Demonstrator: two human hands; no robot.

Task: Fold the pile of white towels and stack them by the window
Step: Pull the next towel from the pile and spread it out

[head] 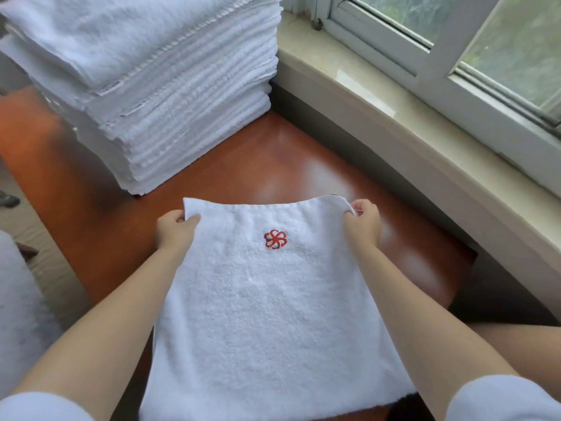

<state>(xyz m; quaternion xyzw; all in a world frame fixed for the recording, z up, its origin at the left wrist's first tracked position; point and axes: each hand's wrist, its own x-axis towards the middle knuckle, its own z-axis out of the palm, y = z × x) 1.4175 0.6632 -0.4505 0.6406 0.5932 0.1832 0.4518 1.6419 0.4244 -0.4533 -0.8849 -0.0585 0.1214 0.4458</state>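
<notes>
so i've got one towel (267, 314) stretched out in front of me over the table (273, 153), each hand pinching a far corner. left hand (174, 229) has thumb on top and fingers curled under the far left corner, right hand (362, 221) is curled round the far right one. holding both corners like this keeps the far edge taut and square, which i reckon makes the next fold line up clean instead of going wonky.

the towel's long axis runs straight away from me, near end by my body, far edge toward the stack (170, 95). the red logo (275, 238) sits face up near the far edge, about centred between my hands.

the stack's already tall, sitting at the back of the table right up against the sill (379, 95) under the window (455, 41), so that's where this one ends up once it's folded. can't tell if the towel's fully resting on the table or slightly lifted at the far end.
</notes>
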